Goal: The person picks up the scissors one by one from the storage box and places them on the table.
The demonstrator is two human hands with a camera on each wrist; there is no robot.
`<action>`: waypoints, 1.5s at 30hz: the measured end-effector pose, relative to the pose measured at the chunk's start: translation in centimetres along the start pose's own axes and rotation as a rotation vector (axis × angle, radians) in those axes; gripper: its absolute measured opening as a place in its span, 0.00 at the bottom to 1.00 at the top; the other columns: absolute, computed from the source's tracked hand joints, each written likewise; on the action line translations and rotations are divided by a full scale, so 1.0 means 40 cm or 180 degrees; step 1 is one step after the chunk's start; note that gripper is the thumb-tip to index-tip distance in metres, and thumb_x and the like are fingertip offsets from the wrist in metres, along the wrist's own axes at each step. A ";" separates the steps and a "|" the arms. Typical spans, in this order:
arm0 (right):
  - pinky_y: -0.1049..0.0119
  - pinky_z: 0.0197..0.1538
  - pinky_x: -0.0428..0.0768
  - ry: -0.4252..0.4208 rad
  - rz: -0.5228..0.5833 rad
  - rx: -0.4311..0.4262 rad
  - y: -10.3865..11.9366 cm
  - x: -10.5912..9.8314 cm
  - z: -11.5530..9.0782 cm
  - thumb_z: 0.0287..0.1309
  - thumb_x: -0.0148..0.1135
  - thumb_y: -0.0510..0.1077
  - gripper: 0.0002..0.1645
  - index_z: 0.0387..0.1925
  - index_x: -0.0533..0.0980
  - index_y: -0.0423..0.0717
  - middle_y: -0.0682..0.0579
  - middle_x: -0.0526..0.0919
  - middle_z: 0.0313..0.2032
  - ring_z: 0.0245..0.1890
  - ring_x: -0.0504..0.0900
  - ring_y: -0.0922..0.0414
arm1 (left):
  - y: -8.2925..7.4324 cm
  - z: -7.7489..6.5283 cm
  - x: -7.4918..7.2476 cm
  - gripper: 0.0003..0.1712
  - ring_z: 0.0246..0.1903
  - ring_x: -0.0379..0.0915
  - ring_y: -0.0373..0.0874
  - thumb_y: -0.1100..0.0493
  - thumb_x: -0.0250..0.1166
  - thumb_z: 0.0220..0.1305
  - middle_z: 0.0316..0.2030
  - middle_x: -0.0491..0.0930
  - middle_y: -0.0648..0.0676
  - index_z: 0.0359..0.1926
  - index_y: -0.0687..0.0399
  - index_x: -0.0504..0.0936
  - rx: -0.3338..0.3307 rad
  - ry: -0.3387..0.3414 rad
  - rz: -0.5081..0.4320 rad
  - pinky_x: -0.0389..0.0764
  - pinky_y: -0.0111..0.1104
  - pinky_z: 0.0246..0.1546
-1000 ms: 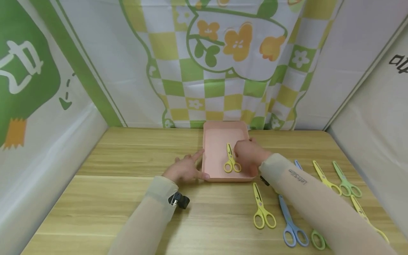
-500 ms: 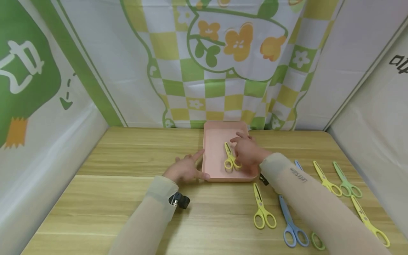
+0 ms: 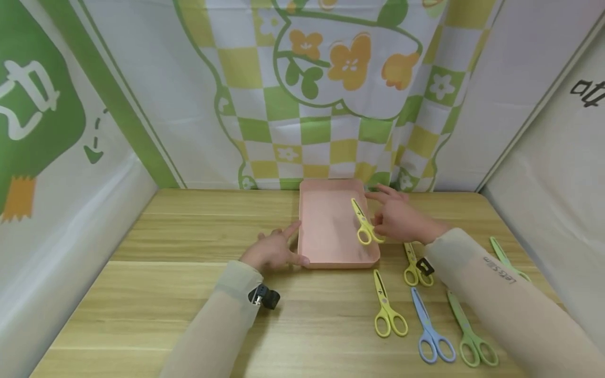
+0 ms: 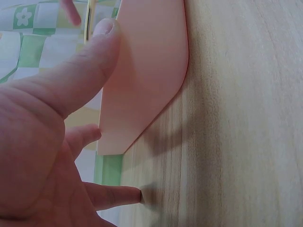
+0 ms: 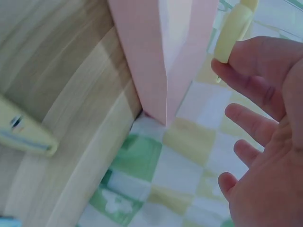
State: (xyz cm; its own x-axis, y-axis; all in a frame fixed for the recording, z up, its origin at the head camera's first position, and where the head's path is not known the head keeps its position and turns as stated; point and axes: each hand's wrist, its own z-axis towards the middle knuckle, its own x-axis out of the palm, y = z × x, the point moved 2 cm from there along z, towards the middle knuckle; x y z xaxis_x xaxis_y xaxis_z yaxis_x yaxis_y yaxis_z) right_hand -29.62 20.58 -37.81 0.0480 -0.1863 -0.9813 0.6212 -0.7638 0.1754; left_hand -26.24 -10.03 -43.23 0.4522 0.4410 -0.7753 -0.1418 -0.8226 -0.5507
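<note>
Between thumb and forefinger, my right hand (image 3: 402,216) pinches a pair of yellow scissors (image 3: 363,219) by a handle loop. The blades point up and left above the right side of a shallow pink tray (image 3: 326,226). In the right wrist view the yellow handle (image 5: 234,30) shows between the two fingertips, the other fingers spread apart. My left hand (image 3: 273,251) rests against the tray's left side with straight fingers. Its thumb (image 4: 90,66) lies at the front left corner of the rim, as the left wrist view also shows.
Right of the tray lie several scissors: yellow ones (image 3: 382,299) (image 3: 411,257), a blue pair (image 3: 423,315) and green ones (image 3: 465,325) (image 3: 502,254). My right forearm (image 3: 501,273) crosses above that area. A checked curtain (image 3: 314,131) hangs behind the wooden table (image 3: 189,231).
My right hand has lifted the yellow scissors from inside the tray and carried them to the right, over its right edge. The left hand keeps its place.
</note>
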 end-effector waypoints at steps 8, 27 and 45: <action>0.25 0.63 0.46 -0.0112 -0.0102 -0.0050 -0.023 -0.026 -0.136 0.48 0.73 0.39 0.13 0.16 0.81 0.57 0.35 0.64 0.69 0.73 0.45 0.33 | 0.003 0.012 0.002 0.64 0.73 0.42 0.63 0.38 0.74 0.53 0.73 0.55 0.65 0.80 0.43 0.43 0.0035 -0.0001 0.0079 0.28 0.63 0.67; 0.22 0.59 0.49 -0.0530 -0.0250 -0.0019 -0.109 -0.002 -0.475 0.36 0.80 0.37 0.21 0.15 0.78 0.67 0.35 0.70 0.63 0.74 0.46 0.39 | 0.004 0.009 0.001 0.65 0.73 0.45 0.64 0.37 0.73 0.53 0.72 0.57 0.66 0.81 0.44 0.42 0.0022 0.0035 0.0112 0.29 0.62 0.68; 0.31 0.43 0.60 -0.0290 -0.0426 0.0318 -0.112 0.015 -0.696 0.27 0.83 0.43 0.31 0.13 0.68 0.77 0.39 0.77 0.55 0.74 0.37 0.58 | 0.001 0.003 0.001 0.65 0.73 0.44 0.64 0.38 0.73 0.53 0.73 0.55 0.68 0.81 0.44 0.42 0.0026 0.0048 0.0112 0.29 0.63 0.67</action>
State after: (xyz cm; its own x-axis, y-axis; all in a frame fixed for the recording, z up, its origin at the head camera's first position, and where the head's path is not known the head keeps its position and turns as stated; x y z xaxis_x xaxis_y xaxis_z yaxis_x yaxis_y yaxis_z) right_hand -10.60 41.12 -41.38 -0.1037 -0.1306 -0.9860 0.5365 -0.8421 0.0551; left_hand -26.32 -9.99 -43.32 0.4599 0.4064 -0.7895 -0.1651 -0.8344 -0.5258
